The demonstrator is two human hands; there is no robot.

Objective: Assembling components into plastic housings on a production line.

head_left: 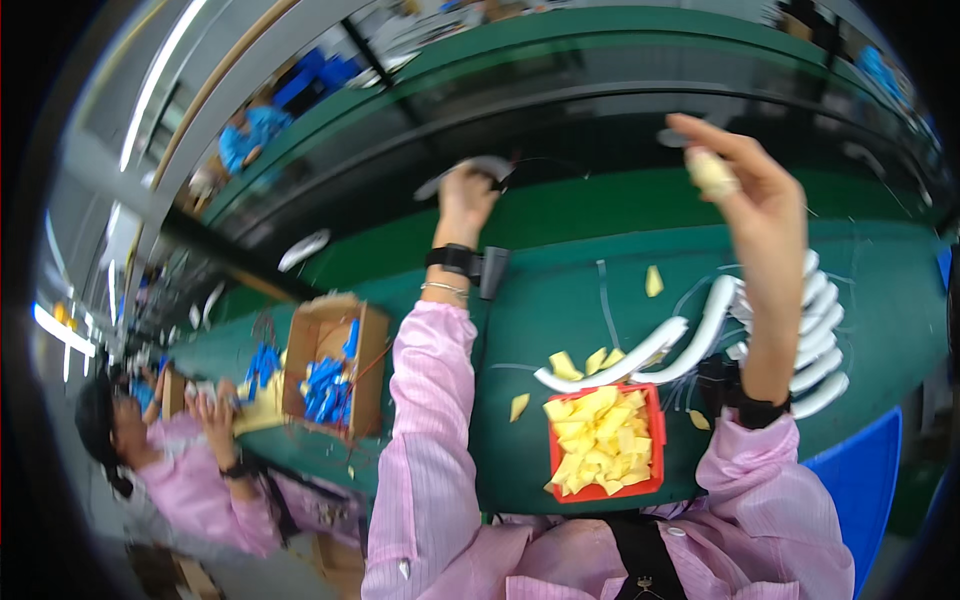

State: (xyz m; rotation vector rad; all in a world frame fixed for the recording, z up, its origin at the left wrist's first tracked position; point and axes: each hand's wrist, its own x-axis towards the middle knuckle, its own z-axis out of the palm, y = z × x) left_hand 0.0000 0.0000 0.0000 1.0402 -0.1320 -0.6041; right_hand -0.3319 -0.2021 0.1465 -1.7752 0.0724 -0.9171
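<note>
My left hand [466,202] reaches out over the dark belt, its fingers curled round a curved white piece [490,166]; the grip is partly hidden and blurred. My right hand [762,195] is raised over the green bench, fingers apart. A pale yellow cover [712,174], seemingly a finger cot, shows on one digit. Below the hands, a red tray [657,440] holds a heap of pale yellow pieces [600,440]. Behind the tray lie loose curved white pieces [612,358], and more [820,340] are stacked beside my right forearm.
A cardboard box [370,370] with blue parts stands on the left. Beyond it a person in pink [200,480] works at the bench [540,300]. More white pieces [303,250] lie along the belt. A blue chair or bin [860,480] is at the lower right.
</note>
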